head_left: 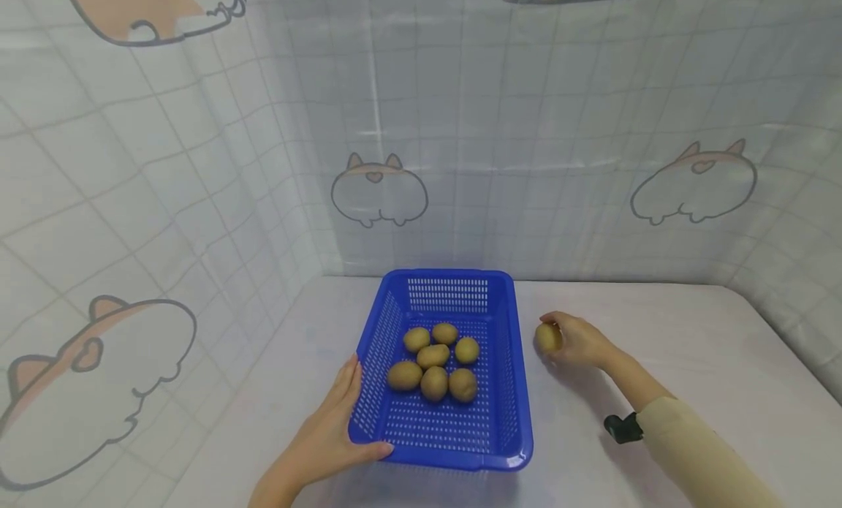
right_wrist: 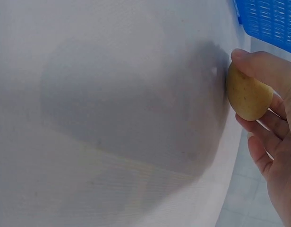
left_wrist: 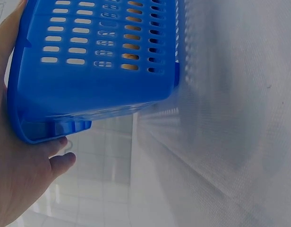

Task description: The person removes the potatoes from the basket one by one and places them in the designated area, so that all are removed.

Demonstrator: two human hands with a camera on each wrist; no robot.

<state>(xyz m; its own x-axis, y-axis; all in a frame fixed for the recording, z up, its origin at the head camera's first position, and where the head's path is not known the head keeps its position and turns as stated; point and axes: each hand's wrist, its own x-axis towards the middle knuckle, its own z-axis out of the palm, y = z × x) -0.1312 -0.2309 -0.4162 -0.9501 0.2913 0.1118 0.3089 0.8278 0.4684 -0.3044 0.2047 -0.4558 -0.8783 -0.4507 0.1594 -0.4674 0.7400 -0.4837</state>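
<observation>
A blue plastic basket with slotted walls stands on the table and holds several potatoes. My left hand rests at its near left corner, fingers straight along the left side and thumb on the front rim. In the left wrist view, fingertips show just past the basket's rim. To the right of the basket, my right hand holds a single potato between thumb and fingers. The right wrist view shows this potato low over the white tabletop, thumb on its upper side.
White table cover extends to the right of the basket. Behind and at the left hang grid-patterned curtains with cartoon corgi prints. A small dark device sits at the right sleeve's cuff.
</observation>
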